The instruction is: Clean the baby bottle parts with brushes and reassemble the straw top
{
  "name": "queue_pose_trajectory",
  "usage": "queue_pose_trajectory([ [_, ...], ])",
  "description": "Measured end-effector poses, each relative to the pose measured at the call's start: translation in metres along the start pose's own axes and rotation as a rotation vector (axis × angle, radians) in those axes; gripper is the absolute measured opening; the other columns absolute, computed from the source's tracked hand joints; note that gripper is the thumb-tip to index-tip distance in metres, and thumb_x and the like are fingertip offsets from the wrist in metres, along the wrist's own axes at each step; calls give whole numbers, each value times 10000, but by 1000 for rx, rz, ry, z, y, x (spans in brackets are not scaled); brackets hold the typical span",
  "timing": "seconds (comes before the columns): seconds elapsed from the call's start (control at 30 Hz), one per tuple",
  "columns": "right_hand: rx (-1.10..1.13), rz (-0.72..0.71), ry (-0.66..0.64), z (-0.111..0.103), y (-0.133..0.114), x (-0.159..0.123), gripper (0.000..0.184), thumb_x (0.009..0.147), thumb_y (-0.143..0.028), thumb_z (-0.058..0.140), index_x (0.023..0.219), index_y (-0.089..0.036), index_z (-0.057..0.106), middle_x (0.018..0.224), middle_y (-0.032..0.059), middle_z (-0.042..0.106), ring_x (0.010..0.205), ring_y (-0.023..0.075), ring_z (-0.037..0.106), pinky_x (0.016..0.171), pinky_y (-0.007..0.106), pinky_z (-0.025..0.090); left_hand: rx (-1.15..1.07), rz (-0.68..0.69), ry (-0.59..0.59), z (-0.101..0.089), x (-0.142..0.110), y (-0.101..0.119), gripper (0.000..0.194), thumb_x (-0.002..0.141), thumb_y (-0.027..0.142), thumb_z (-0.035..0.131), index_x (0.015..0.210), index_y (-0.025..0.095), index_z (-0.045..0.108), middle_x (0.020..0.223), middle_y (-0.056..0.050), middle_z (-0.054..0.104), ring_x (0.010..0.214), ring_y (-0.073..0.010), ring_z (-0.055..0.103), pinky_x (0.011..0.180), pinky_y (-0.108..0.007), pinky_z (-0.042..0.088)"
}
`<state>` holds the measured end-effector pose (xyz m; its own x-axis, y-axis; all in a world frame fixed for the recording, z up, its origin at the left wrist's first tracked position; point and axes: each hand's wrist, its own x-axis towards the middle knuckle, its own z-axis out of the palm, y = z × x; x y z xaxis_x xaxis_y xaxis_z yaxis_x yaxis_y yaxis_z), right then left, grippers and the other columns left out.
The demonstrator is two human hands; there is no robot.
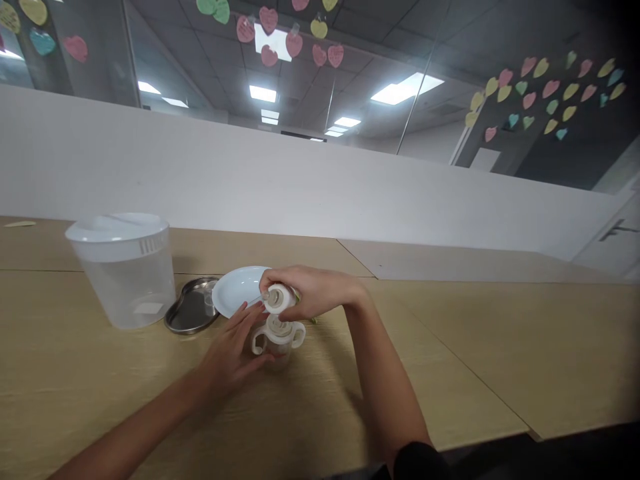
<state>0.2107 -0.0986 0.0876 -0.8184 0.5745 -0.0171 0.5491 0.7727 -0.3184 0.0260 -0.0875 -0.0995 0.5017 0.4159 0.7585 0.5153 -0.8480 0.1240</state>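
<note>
White plastic is gripped by the right hand (pixel 314 291), in which a white bottle (pixel 280 298) is held on its side, the fingers clamped together around it and a thin tip pointed toward the left. The bottle is positioned just above a two-handled cup (pixel 278 341), which stands upright on a wooden table (pixel 75 380) between the two hands. The left hand (pixel 230 353) is kept beside the cup with its fingers (pixel 246 313) spread apart; whether the cup is touched by them cannot be told. Behind the hands, a white plate (pixel 239 290) is partly hidden by the right hand. To its left, a small clear cup (pixel 209 301) is set on a kidney-shaped metal tray (pixel 186 319). Further left stands a large translucent plastic container (pixel 123 293) with a white lid. Paper hearts (pixel 545 93) in pastel colours are stuck on a glass wall above a white partition (pixel 250 183).
</note>
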Motion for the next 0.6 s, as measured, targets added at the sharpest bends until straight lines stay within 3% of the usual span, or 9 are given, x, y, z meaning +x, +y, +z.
queue_pose_trajectory([
  [0.2, -35, 60, -69, 4, -1, 5, 278, 669, -196, 680, 891, -189, 514, 840, -12, 531, 751, 124, 462, 594, 205, 321, -15, -65, 20, 3, -1, -6, 656, 823, 415, 548, 1373, 212, 255, 1263, -102, 553, 1255, -296, 426, 1005, -497, 403],
  [0.43, -162, 153, -89, 14, 5, 12, 271, 638, -203, 704, 870, -176, 567, 811, -12, 536, 714, 123, 476, 552, 208, 313, -34, -104, 30, -3, 3, -3, 450, 838, 358, 547, 1235, 224, 382, 858, -13, 672, 1049, -240, 584, 998, -484, 398],
  [0.6, -175, 223, -49, 13, 10, 12, 296, 605, -242, 740, 851, -174, 591, 824, -3, 563, 749, 135, 511, 558, 202, 333, -24, -63, 85, -1, 4, -3, 423, 826, 353, 569, 1196, 223, 409, 770, 7, 647, 926, -221, 614, 944, -444, 434],
])
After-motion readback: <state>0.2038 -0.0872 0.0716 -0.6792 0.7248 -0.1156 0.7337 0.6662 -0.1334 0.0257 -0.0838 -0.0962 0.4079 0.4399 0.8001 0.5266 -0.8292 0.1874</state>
